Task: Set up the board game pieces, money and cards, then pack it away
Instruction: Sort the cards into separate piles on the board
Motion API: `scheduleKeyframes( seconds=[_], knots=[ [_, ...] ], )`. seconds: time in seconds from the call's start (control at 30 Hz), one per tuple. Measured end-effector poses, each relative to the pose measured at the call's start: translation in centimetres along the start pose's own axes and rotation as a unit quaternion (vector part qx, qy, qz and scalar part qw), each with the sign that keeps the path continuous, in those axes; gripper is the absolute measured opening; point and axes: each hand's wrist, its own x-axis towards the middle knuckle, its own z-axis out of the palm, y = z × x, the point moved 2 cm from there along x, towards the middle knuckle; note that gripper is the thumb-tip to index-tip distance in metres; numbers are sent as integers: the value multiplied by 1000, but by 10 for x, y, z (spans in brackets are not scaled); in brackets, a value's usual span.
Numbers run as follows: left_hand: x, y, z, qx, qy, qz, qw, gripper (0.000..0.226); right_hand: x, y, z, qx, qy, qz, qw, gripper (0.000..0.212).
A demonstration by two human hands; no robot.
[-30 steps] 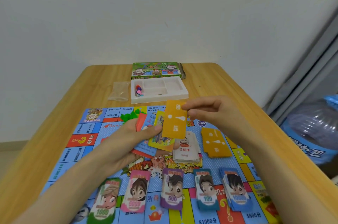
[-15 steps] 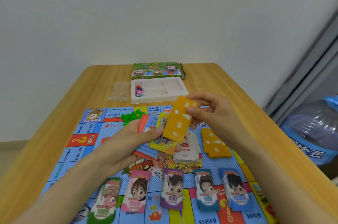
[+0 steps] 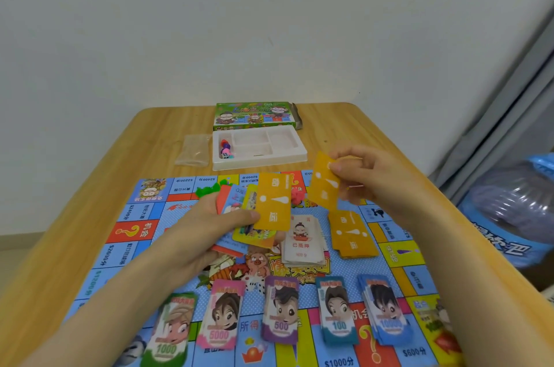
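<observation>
We look down on a wooden table with a colourful game board spread across it. The left hand grips a loose fan of mixed cards, thumb pressed on the top one, which is orange. The right hand pinches a single orange card between thumb and fingertips, holding it in the air just right of the fan. The orange pile it seems to belong to lies on the board below that hand and a little nearer to us, beside a stack of white cards. The pile's long side runs roughly away from us, and the held card is tilted close to the same line, so we judge that a short drop with a slight turn would lay it square. The right hand is plainly the nearer one. Five money stacks line the near edge; a white tray and the box sit at the far end.
</observation>
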Motion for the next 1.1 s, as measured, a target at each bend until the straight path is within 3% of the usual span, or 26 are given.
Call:
scheduleKeyframes(
  seconds=[0.2,0.43,0.6,0.73,0.83,0.93,1.03,1.1],
  knots=[
    [-1,2,0,-7,2,-3,1000,27,8,17,-19,-268,-49,129,953,6],
    [-2,1,1,-6,-16,2,1000,38,11,27,-17,-381,-77,145,910,2],
    [-2,1,2,-18,-18,7,1000,19,12,30,-14,-389,-87,155,904,13],
    [-2,0,2,-22,-21,10,999,18,13,29,-14,-441,-52,125,887,22],
    [-2,1,3,-26,-34,10,999,23,12,18,-9,-363,10,22,932,15],
    [-2,2,3,-37,-35,16,999,23,1,1,4,-156,-45,-59,985,14],
    [-3,3,3,-32,-44,17,998,39,-10,-7,17,-85,-165,-101,977,34],
    [-4,3,3,-34,-45,21,998,37,-10,-3,24,-88,-205,-117,968,41]
  ],
)
